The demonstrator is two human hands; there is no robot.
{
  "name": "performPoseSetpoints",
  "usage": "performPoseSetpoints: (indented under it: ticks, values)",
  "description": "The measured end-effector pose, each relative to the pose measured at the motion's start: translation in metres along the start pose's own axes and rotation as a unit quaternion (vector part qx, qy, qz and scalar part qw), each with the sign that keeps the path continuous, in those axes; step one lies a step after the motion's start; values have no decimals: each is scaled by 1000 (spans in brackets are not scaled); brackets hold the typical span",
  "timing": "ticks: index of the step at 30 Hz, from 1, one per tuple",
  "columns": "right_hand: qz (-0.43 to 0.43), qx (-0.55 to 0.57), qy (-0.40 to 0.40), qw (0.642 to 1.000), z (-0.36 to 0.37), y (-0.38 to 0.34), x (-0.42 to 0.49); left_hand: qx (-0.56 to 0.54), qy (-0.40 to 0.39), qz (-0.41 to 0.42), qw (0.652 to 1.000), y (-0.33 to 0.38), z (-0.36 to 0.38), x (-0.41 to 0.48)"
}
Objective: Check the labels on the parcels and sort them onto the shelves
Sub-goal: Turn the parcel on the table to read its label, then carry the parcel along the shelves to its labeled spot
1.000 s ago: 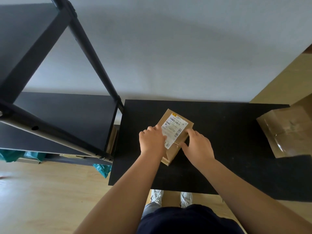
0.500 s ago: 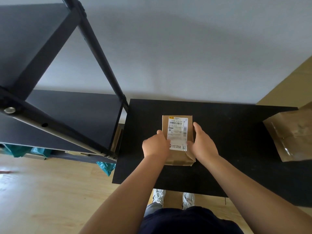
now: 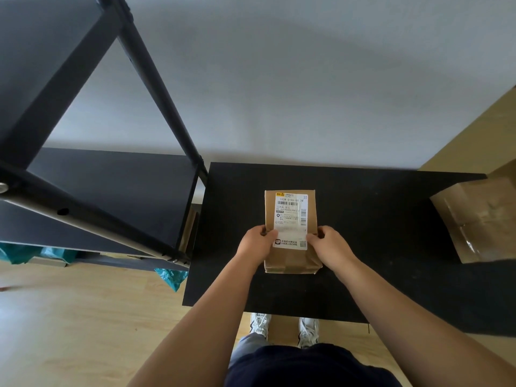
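A small brown cardboard parcel (image 3: 290, 258) stands squarely on the black table (image 3: 377, 233), its white shipping label (image 3: 291, 216) facing up towards me. My left hand (image 3: 257, 244) grips its left side, thumb on the label's lower edge. My right hand (image 3: 329, 247) grips its right side the same way. The black metal shelf unit (image 3: 111, 191) stands to the left of the table, its middle board bare.
A large open cardboard box (image 3: 480, 219) with clear tape sits at the table's right end. Teal bags (image 3: 170, 276) and flat parcels lie on the lowest shelf and on the wooden floor at the left. A grey wall is behind.
The parcel has turned from a slant to straight, label upright towards me. Both hands slid down to its lower sides.
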State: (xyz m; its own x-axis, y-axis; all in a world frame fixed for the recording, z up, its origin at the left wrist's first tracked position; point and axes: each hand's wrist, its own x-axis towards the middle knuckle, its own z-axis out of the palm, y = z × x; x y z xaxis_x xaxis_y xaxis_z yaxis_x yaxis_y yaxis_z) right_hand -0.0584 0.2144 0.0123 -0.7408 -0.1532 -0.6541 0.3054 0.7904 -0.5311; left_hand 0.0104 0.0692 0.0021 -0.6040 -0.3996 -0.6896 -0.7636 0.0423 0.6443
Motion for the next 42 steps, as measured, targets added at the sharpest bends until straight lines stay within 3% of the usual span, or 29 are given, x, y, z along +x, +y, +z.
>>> performPoseSetpoints:
  ticks: [10, 15, 30, 42]
  values:
    - [-28, 149, 1, 988, -26, -16, -19, -58, 80, 49, 994, 16, -12, -30]
    - [-72, 234, 10, 969, -52, -40, -46, -121, 61, 88, 987, 41, -37, -56]
    - [-275, 257, 121, 919, -96, -91, -121, -140, 87, 254, 953, 111, -88, -134]
    - [-356, 300, 139, 874, -94, -92, -136, -119, 90, 318, 936, 117, -101, -147]
